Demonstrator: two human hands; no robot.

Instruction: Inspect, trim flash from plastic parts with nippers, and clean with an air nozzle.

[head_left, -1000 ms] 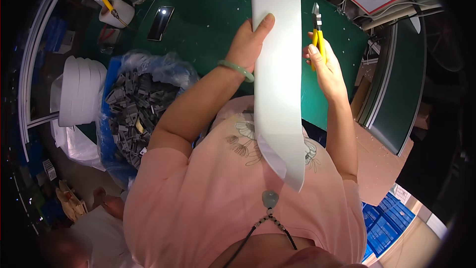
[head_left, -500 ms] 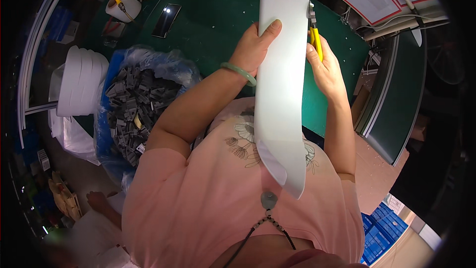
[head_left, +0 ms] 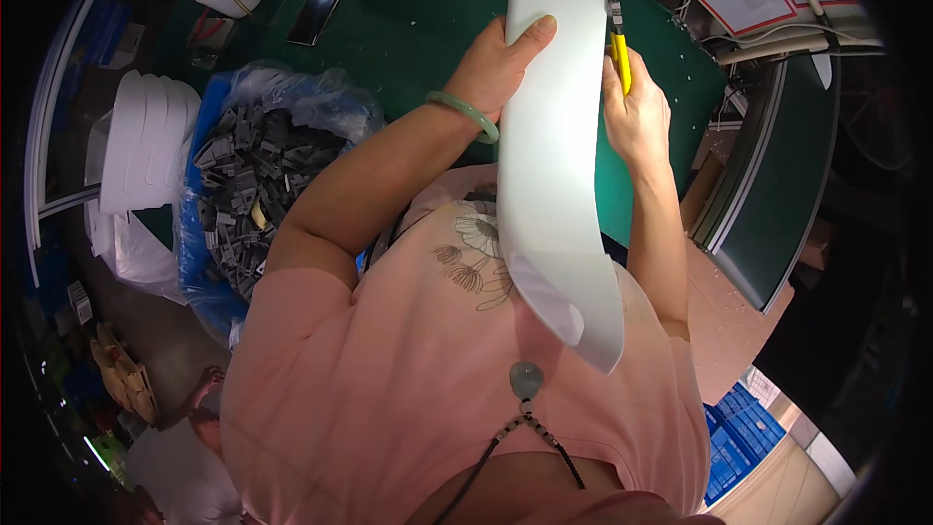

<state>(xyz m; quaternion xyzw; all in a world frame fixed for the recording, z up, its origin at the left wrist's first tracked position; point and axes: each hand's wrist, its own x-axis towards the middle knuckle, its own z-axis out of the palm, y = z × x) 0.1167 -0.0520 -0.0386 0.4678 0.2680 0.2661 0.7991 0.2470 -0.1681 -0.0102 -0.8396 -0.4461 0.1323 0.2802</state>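
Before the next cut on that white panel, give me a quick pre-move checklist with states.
1. Left hand grips the long white plastic panel, thumb over its front face: ok.
2. Right hand holds the yellow-handled cutters at the panel's right edge: ok.
3. Cutter jaws seated on the edge: cannot tell, the tips are partly hidden behind the panel.
4. Left-hand fingers away from the cutters: ok, they are on the opposite edge.
5. Panel's lower end supported: not ok, it hangs free in front of the pink shirt.
6. Black phone on the green mat lies apart from the panel: ok.
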